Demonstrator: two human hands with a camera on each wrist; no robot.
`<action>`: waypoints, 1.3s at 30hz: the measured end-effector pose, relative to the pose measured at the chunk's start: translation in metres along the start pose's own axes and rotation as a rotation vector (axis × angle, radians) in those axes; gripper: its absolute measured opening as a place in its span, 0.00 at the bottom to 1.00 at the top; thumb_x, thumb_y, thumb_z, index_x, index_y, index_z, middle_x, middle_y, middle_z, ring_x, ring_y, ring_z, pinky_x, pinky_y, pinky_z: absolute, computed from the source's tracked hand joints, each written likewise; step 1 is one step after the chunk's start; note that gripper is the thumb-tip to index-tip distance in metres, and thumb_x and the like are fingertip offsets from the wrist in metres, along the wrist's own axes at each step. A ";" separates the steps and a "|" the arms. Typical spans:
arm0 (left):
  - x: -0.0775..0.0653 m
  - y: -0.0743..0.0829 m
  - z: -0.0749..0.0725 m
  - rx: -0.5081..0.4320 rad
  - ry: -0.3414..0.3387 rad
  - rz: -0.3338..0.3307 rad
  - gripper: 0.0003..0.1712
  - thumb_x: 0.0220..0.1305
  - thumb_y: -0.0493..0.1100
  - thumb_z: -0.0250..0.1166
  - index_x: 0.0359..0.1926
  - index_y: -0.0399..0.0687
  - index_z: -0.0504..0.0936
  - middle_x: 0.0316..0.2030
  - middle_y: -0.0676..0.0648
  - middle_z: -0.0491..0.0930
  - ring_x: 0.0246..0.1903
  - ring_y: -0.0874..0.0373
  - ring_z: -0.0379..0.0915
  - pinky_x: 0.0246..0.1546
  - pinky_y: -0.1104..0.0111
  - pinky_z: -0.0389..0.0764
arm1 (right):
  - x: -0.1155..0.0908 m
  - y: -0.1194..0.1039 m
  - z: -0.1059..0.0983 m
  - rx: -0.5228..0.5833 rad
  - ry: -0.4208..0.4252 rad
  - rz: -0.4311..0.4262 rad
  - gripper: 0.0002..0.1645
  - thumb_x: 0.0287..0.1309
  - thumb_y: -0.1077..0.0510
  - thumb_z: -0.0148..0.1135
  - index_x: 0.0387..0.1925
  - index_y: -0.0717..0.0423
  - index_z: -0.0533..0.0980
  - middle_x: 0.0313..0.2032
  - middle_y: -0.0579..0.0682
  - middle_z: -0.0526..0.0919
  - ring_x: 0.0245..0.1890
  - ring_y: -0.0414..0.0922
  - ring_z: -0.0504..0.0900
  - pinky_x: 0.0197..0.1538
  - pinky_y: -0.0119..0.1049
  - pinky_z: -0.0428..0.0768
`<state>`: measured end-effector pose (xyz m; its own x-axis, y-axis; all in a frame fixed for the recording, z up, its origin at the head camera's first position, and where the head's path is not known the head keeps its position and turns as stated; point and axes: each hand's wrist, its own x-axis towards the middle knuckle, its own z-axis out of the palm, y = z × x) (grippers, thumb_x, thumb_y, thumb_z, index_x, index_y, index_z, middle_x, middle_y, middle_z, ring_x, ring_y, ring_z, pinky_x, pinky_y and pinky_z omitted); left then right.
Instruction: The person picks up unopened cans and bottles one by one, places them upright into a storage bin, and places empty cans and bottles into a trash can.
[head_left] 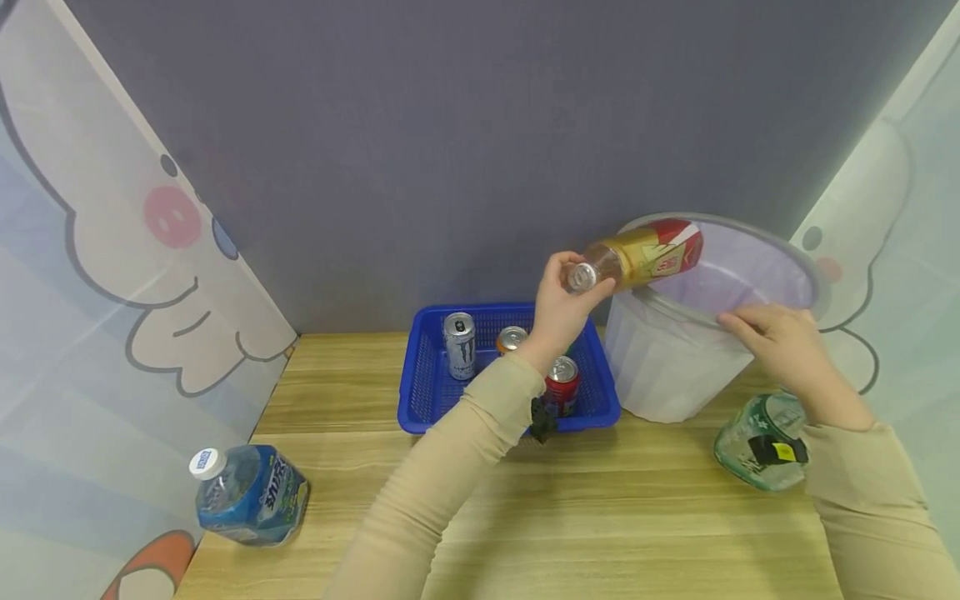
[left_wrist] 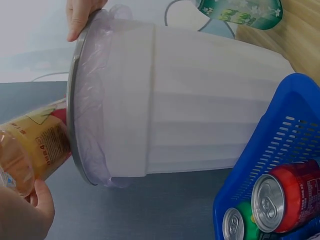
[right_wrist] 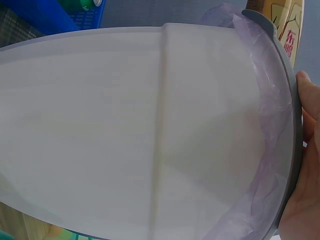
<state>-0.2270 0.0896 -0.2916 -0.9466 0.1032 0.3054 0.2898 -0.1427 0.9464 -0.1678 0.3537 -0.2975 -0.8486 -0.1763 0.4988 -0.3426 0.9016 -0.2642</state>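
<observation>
My left hand (head_left: 567,302) grips a plastic drink bottle (head_left: 651,255) with a yellow and red label by its neck end. The bottle lies tilted over the left rim of a white trash bin (head_left: 660,367), its base above the opening. In the left wrist view, the bottle's (left_wrist: 47,142) far end passes behind the bin's grey rim. My right hand (head_left: 783,346) holds the bin's rim at the near right side. From the right wrist view, part of that hand (right_wrist: 309,150) shows against the rim; its other fingers are hidden. A thin lilac bag (left_wrist: 95,100) lines the bin.
Left of the bin, a blue basket (head_left: 420,412) holds several cans, including a silver can (head_left: 460,346) and a red can (head_left: 561,385). A blue-labelled bottle (head_left: 255,496) stands at the table's left. By my right forearm is a green bottle (head_left: 750,446). A grey wall (head_left: 450,167) rises behind.
</observation>
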 end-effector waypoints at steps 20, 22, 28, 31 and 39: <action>0.002 -0.003 0.028 0.107 0.040 0.033 0.20 0.58 0.36 0.66 0.50 0.38 0.72 0.48 0.45 0.68 0.44 0.67 0.61 0.44 0.82 0.77 | -0.002 0.002 0.000 0.005 0.011 0.000 0.17 0.65 0.54 0.54 0.25 0.57 0.80 0.26 0.57 0.84 0.28 0.22 0.63 0.34 0.37 0.62; 0.002 -0.002 0.029 0.109 0.043 0.039 0.20 0.58 0.35 0.66 0.51 0.37 0.72 0.48 0.44 0.68 0.44 0.67 0.62 0.44 0.82 0.77 | -0.002 0.002 0.001 0.008 0.010 -0.001 0.17 0.65 0.54 0.54 0.25 0.57 0.80 0.27 0.58 0.84 0.29 0.23 0.64 0.36 0.39 0.62; 0.001 0.000 0.029 0.106 0.043 0.035 0.20 0.58 0.34 0.65 0.52 0.37 0.72 0.48 0.44 0.71 0.43 0.67 0.65 0.43 0.82 0.76 | -0.001 0.004 0.001 -0.011 0.013 0.000 0.17 0.65 0.54 0.54 0.26 0.58 0.81 0.28 0.60 0.84 0.28 0.43 0.74 0.36 0.41 0.63; 0.001 0.000 0.028 0.099 0.044 0.036 0.20 0.58 0.34 0.65 0.52 0.37 0.72 0.46 0.43 0.72 0.41 0.67 0.66 0.41 0.82 0.76 | -0.001 0.005 0.001 -0.016 0.014 -0.001 0.17 0.65 0.54 0.54 0.26 0.58 0.81 0.29 0.60 0.85 0.28 0.49 0.75 0.36 0.41 0.64; 0.000 -0.001 0.028 0.106 0.019 0.046 0.20 0.60 0.35 0.64 0.52 0.34 0.73 0.48 0.36 0.73 0.41 0.62 0.70 0.40 0.82 0.75 | -0.002 0.004 0.001 -0.005 0.014 0.006 0.17 0.65 0.55 0.54 0.26 0.59 0.81 0.30 0.61 0.85 0.30 0.46 0.75 0.36 0.40 0.65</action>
<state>-0.2234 0.1169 -0.2900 -0.9343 0.0801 0.3474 0.3450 -0.0417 0.9377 -0.1677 0.3572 -0.3000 -0.8450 -0.1655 0.5084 -0.3353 0.9047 -0.2628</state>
